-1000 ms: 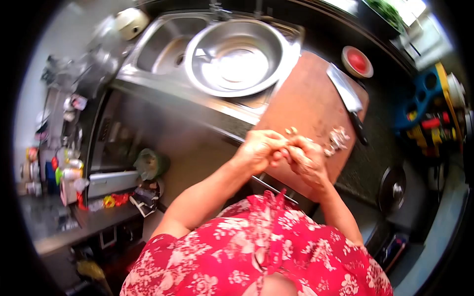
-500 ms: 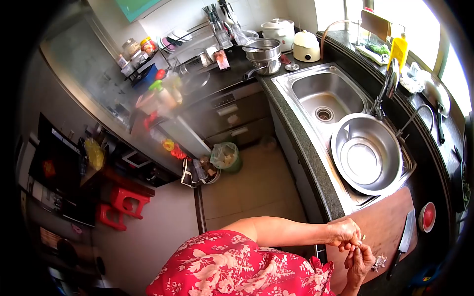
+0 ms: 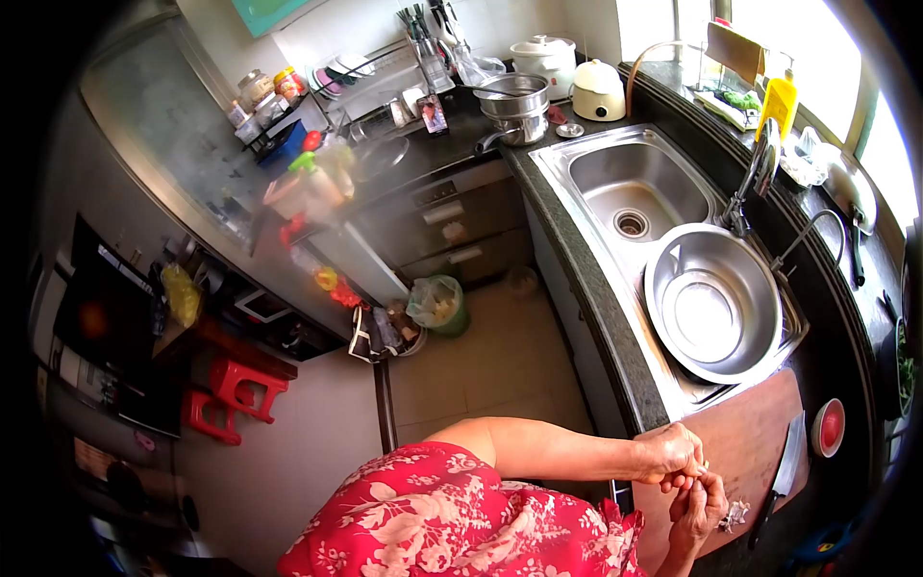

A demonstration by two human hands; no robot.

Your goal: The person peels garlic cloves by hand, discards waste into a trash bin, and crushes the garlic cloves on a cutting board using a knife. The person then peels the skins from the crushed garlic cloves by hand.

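My left hand (image 3: pixel 672 452) and my right hand (image 3: pixel 699 508) meet over the near end of the wooden cutting board (image 3: pixel 740 433). The fingers of both are pinched together on a small pale piece, which looks like a garlic clove and is mostly covered by the fingertips. Beside my right hand, a small heap of whitish, purplish garlic skins (image 3: pixel 735 516) lies on the board. A kitchen knife (image 3: pixel 790 457) with a black handle rests along the board's far edge. Just beyond it stands a small bowl (image 3: pixel 829 427), red inside.
A big steel basin (image 3: pixel 713 303) sits over part of the double sink (image 3: pixel 630 178), below the faucet (image 3: pixel 755 178). Pots (image 3: pixel 514 106) and a cream cooker (image 3: pixel 597 91) stand in the corner. On the floor are a lined bin (image 3: pixel 442 306) and red stools (image 3: pixel 245 389).
Both hands stay pinched together in nearly the same place. The pale piece shows less between the fingertips now. The whole view has shifted very slightly.
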